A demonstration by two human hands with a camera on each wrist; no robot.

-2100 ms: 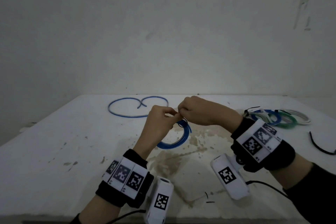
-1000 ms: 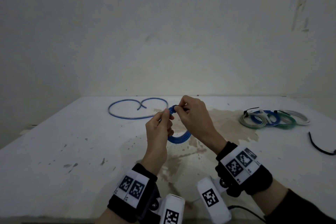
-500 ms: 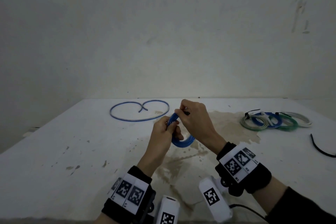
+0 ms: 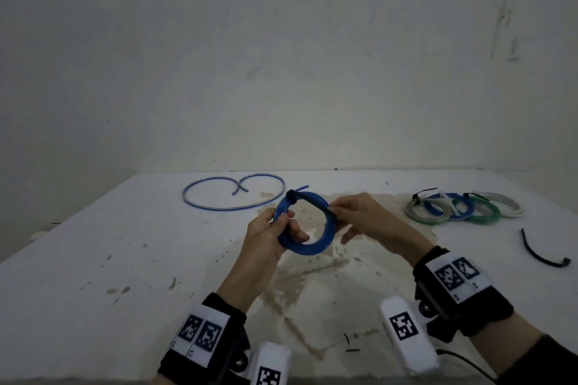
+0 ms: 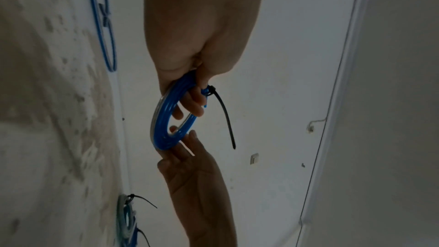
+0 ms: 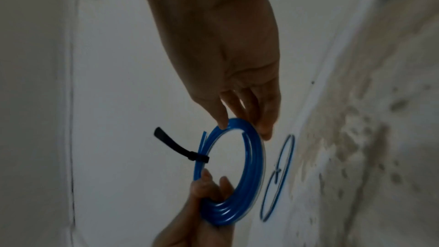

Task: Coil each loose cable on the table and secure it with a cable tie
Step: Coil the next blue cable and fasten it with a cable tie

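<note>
Left hand (image 4: 271,233) curls its fingers round the near-left arc of the coiled blue plastic cable (image 4: 308,222), holding it up above the stained white table (image 4: 93,259). Right hand (image 4: 364,217) pinches the tail of the black cable tie (image 4: 312,200) against the coil's right side in the head view; the wrist views show its fingers only resting on the rim, so that grip is uncertain. The tie already cinches the coil. Four tied coils (image 4: 463,206) lie together at the far right. One loose blue cable (image 4: 233,192) lies uncoiled beyond the hands, a spare black tie (image 4: 539,251) at the right. By my reckoning, one cable remains.
</note>
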